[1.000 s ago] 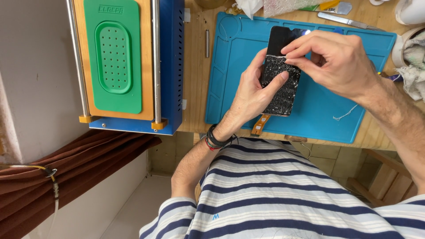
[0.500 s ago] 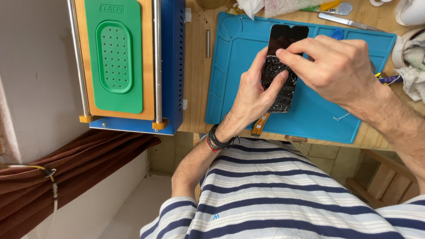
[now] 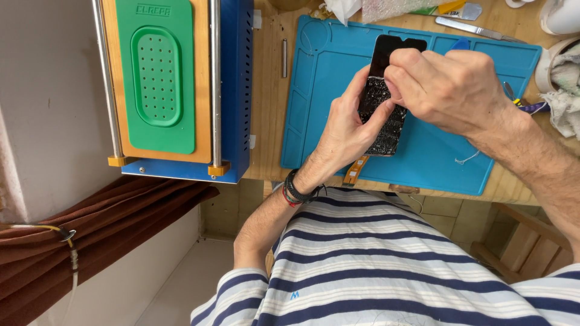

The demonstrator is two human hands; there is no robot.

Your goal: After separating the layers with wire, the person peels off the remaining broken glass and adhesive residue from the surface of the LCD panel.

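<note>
A black phone screen [image 3: 386, 118], its lower part shattered and speckled, lies on a blue silicone work mat [image 3: 435, 157]. My left hand [image 3: 347, 130] grips the screen's left edge, thumb across the cracked glass. My right hand [image 3: 447, 90] presses down on the middle of the screen with pinched fingers; whatever they pinch is hidden. An orange flex ribbon [image 3: 355, 170] hangs from the screen's near end. Dark bracelets circle my left wrist.
A blue machine with a green perforated pad [image 3: 158, 75] on an orange plate stands left of the mat. Metal tweezers [image 3: 468, 27], plastic wrap and a white cloth [image 3: 565, 90] lie along the far and right edges. A wooden stool [image 3: 519, 247] stands below.
My right hand has slid along the screen toward its near end, from the top edge to the middle. My left hand has kept its grip.
</note>
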